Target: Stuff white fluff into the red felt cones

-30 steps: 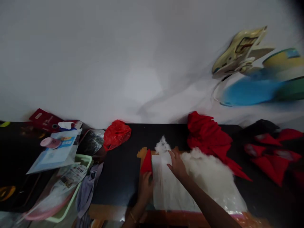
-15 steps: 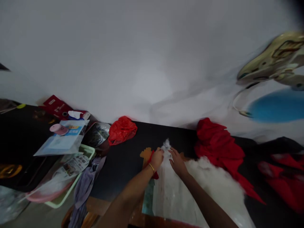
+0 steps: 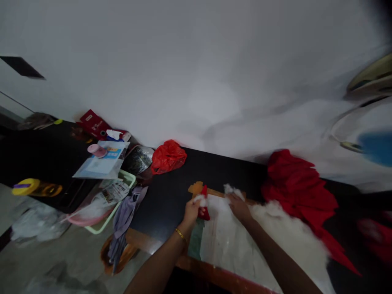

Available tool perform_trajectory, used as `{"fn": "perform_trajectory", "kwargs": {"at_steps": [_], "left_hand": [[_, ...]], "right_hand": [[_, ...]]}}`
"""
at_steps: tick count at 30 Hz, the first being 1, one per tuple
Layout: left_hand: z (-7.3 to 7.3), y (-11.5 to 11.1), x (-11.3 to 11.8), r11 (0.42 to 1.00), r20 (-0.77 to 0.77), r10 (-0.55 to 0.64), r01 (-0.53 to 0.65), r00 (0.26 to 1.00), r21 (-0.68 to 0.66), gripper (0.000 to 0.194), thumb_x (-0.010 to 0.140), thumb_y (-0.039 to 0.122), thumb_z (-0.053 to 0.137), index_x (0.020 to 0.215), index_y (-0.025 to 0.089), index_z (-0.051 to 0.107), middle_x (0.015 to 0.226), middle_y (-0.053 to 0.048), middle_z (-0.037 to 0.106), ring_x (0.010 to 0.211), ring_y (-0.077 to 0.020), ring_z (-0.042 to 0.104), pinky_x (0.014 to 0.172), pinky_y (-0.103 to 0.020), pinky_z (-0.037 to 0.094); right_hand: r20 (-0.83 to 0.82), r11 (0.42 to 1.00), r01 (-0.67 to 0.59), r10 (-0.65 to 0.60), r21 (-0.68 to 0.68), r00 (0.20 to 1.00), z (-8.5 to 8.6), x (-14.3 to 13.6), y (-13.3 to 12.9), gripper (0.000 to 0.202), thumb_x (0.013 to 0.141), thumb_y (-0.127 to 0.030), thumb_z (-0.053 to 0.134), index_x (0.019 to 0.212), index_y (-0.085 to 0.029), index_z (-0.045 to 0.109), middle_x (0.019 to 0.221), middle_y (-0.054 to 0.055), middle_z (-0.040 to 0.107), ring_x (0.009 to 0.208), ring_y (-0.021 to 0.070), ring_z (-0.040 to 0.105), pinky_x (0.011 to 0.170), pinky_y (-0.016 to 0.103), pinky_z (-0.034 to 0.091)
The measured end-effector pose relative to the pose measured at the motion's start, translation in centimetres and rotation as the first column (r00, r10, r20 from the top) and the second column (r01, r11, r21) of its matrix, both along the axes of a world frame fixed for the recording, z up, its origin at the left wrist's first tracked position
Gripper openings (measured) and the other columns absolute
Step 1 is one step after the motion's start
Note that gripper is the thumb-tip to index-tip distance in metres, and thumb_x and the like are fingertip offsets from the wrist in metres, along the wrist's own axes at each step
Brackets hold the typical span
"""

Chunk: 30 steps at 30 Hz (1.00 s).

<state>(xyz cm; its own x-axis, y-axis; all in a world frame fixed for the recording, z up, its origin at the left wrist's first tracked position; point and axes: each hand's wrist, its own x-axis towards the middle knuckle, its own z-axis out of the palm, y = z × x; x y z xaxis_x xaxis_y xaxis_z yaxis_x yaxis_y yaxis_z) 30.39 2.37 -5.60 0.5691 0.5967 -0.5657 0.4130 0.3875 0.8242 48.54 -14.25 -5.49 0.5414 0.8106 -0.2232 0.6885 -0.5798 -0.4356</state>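
Observation:
My left hand, with a gold bangle at its wrist, is closed around a small red cloth piece. White fluff shows at the top of that cloth, by my fingers. To the right, my right hand has its fingers bent over a tuft of white stuffing. Under both hands lies a whitish plastic-looking sheet. A large heap of white stuffing spreads beside my right forearm.
Red fabric is piled at the back right. A red plastic bag sits against the wall. Leftward are a light green basket, a pink-capped container and a yellow-lidded bottle. A fan's blue blade shows at the right edge.
My hands were close together at a white tuft and have moved apart. Fluff now shows at the red cloth in my left hand. The view has shifted leftward.

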Motion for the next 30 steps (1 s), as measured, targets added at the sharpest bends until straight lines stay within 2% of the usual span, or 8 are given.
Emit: {"fn": "perform_trajectory", "kwargs": {"at_steps": [4,8,10,13,16,20,26,30], "left_hand": [[1.6,-0.8,-1.7,0.979,0.131,0.007,0.02,0.991,-0.204,0.048,0.079,0.055,0.062,0.099,0.012,0.063,0.071,-0.003,0.066,0.058,-0.0138,0.062,0.052,-0.024,0.047],[2.8,-3.9,-3.0,0.963,0.171,-0.109,0.147,0.979,-0.225,0.038,0.074,0.045,0.069,0.094,0.014,0.06,0.076,-0.002,0.065,0.06,-0.0132,0.063,0.054,-0.025,0.05],[2.9,-5.4,-4.1,0.964,0.126,-0.16,0.183,0.979,-0.195,0.032,0.074,0.041,0.069,0.091,0.016,0.057,0.074,0.0,0.063,0.057,-0.0129,0.062,0.053,-0.026,0.05],[2.5,-6.9,-6.1,0.946,0.029,-0.259,0.259,0.966,-0.196,0.033,0.075,0.039,0.07,0.092,0.019,0.051,0.069,0.004,0.06,0.05,-0.0131,0.061,0.049,-0.025,0.047],[2.4,-7.4,-7.8,0.92,0.0,-0.344,0.337,0.939,-0.201,0.036,0.073,0.037,0.073,0.096,0.02,0.05,0.063,0.008,0.055,0.044,-0.0112,0.056,0.047,-0.024,0.045],[3.1,-7.2,-8.5,0.886,-0.01,-0.463,0.462,0.886,-0.046,0.031,0.08,0.028,0.065,0.108,0.02,0.052,0.061,0.01,0.051,0.044,-0.0096,0.052,0.047,-0.022,0.041],[4.3,-6.5,-7.6,0.837,0.054,-0.546,0.547,0.836,0.004,0.051,0.074,0.015,0.066,0.123,0.017,0.053,0.068,0.006,0.056,0.053,-0.0107,0.055,0.051,-0.022,0.041],[4.9,-6.5,-7.5,0.781,0.177,-0.594,0.615,0.785,-0.107,0.073,0.078,0.026,0.068,0.143,0.016,0.038,0.081,0.0,0.065,0.061,-0.0149,0.063,0.06,-0.027,0.05]], "right_hand": [[-0.03,0.959,-0.054,0.065,0.279,0.997,3.9,-4.7,0.3,0.063,0.091,-0.027,0.053,0.152,-0.023,0.04,0.162,0.013,0.03,0.14,0.0286,0.044,0.109,0.046,0.046],[-0.212,0.904,-0.11,0.213,0.414,0.954,6.4,-10.9,0.5,0.041,0.094,-0.02,0.043,0.13,-0.026,0.062,0.13,0.011,0.061,0.112,0.0201,0.064,0.095,0.035,0.056],[-0.263,0.905,-0.038,0.163,0.424,0.951,6.2,-13.0,-0.4,0.033,0.094,-0.018,0.042,0.112,-0.023,0.069,0.103,0.008,0.067,0.097,0.0196,0.068,0.087,0.033,0.058],[-0.301,0.916,0.087,0.038,0.392,0.953,5.1,-14.9,-2.7,0.025,0.093,-0.022,0.047,0.098,-0.022,0.071,0.087,0.006,0.067,0.08,0.0204,0.068,0.076,0.033,0.059],[-0.342,0.936,0.116,0.006,0.333,0.94,4.4,-16.1,-4.8,0.028,0.091,-0.023,0.049,0.109,-0.021,0.07,0.088,0.006,0.069,0.077,0.0212,0.069,0.074,0.033,0.059],[-0.34,0.958,0.09,0.009,0.274,0.941,4.8,-17.3,-5.9,0.034,0.088,-0.016,0.046,0.111,-0.02,0.07,0.093,0.008,0.068,0.082,0.0215,0.068,0.079,0.035,0.057],[-0.411,0.905,0.157,0.021,0.396,0.912,6.4,-18.1,-5.3,0.048,0.086,-0.023,0.057,0.133,-0.021,0.058,0.119,0.011,0.064,0.106,0.0236,0.064,0.091,0.036,0.055],[-0.404,0.89,0.185,0.0,0.418,0.915,6.9,-17.7,-5.6,0.022,0.09,-0.03,0.052,0.098,-0.022,0.072,0.093,0.007,0.066,0.086,0.0204,0.067,0.081,0.033,0.056]]}}
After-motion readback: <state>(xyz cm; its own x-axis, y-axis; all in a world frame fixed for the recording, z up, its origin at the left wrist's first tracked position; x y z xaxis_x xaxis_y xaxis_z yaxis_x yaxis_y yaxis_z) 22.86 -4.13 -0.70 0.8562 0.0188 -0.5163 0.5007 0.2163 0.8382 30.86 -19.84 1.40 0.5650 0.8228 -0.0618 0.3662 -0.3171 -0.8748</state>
